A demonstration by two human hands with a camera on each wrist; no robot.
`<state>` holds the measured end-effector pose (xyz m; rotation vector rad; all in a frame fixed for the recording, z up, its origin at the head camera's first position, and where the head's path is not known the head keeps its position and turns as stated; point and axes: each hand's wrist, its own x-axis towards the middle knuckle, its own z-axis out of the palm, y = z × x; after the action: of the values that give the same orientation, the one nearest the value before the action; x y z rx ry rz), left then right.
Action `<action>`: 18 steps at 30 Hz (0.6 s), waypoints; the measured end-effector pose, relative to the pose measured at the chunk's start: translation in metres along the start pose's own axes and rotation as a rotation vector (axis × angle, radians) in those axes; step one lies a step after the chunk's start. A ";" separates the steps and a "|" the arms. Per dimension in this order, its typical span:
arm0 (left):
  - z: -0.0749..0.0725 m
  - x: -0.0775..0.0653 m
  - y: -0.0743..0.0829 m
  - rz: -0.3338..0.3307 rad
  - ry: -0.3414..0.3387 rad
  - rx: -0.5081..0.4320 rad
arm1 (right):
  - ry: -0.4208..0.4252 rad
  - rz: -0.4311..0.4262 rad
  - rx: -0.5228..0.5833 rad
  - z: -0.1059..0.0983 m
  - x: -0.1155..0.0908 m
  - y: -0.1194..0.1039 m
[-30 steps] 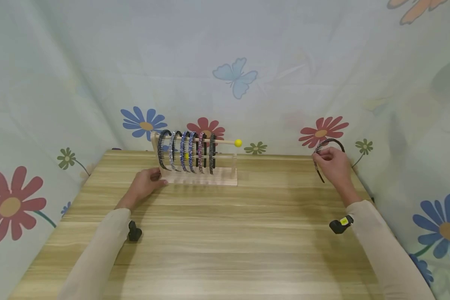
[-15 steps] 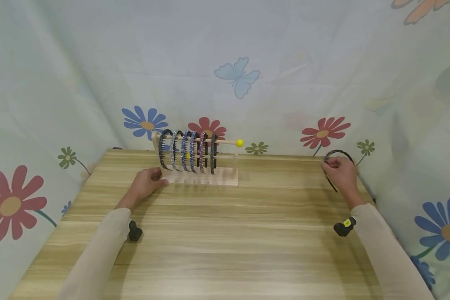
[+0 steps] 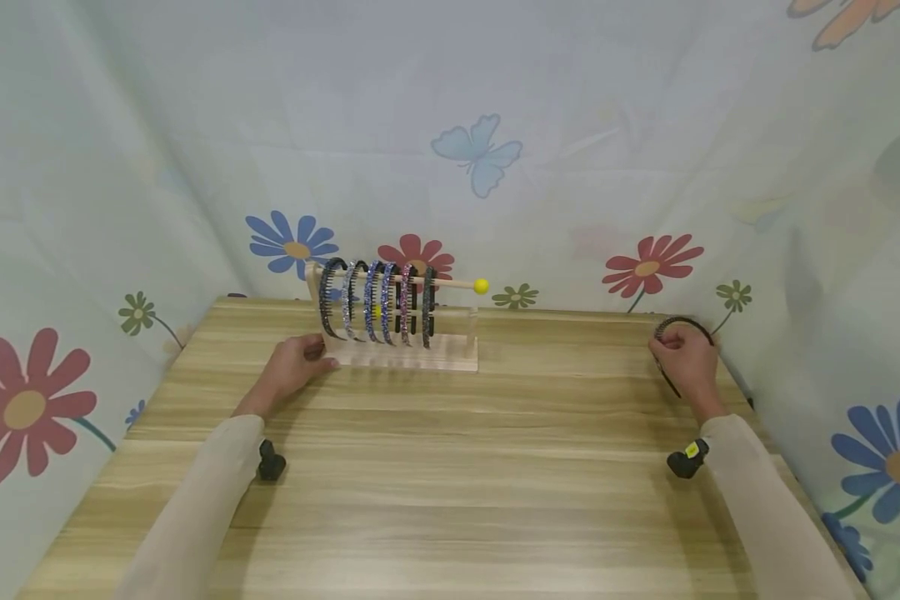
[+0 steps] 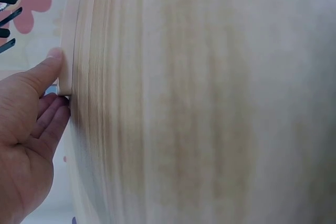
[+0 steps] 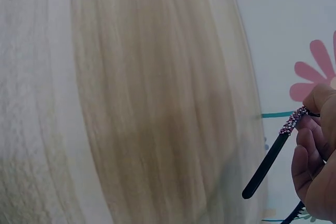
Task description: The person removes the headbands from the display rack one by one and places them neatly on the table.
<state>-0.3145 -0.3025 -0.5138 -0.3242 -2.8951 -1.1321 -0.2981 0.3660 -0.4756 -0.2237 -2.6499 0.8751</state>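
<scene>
Six bands point(image 3: 386, 304) hang on the rack point(image 3: 453, 357) my left hand point(image 3: 288, 367) grips; my right hand point(image 3: 688, 360) pinches a seventh band point(image 5: 266, 162).

Free tabletop point(image 3: 487, 467) in front of rack point(image 3: 450, 363), headbands point(image 3: 369, 304) crowding its rod point(image 3: 453, 283), curtain point(image 3: 345, 125) behind

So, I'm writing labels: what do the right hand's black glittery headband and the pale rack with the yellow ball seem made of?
Black glittery headband: probably plastic, its bare end smooth; the sparkles may be glass. Pale rack: likely unpainted wood, its base matt and tan. Round yellow ball: smooth, maybe painted wood or plastic.
</scene>
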 end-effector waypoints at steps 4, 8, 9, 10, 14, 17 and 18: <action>0.000 0.000 0.000 -0.012 -0.002 0.002 | 0.010 -0.014 -0.014 0.002 0.000 0.003; 0.001 0.001 0.000 -0.015 -0.003 0.005 | 0.023 -0.016 -0.025 0.005 -0.001 0.005; 0.001 0.001 0.000 -0.012 -0.003 0.008 | 0.025 -0.012 -0.028 0.006 -0.001 0.005; 0.001 0.001 0.000 -0.011 -0.002 0.009 | 0.025 -0.007 -0.030 0.006 -0.001 0.005; 0.000 0.001 0.000 -0.005 0.000 0.011 | 0.017 0.026 -0.033 0.009 -0.002 0.007; 0.000 0.000 0.001 -0.006 -0.001 0.009 | 0.006 0.047 -0.032 0.010 -0.003 0.008; 0.000 0.000 0.002 -0.007 -0.002 0.008 | 0.001 0.053 -0.032 0.010 -0.003 0.008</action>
<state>-0.3139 -0.3016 -0.5123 -0.3148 -2.9038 -1.1215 -0.2985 0.3662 -0.4886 -0.3040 -2.6697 0.8488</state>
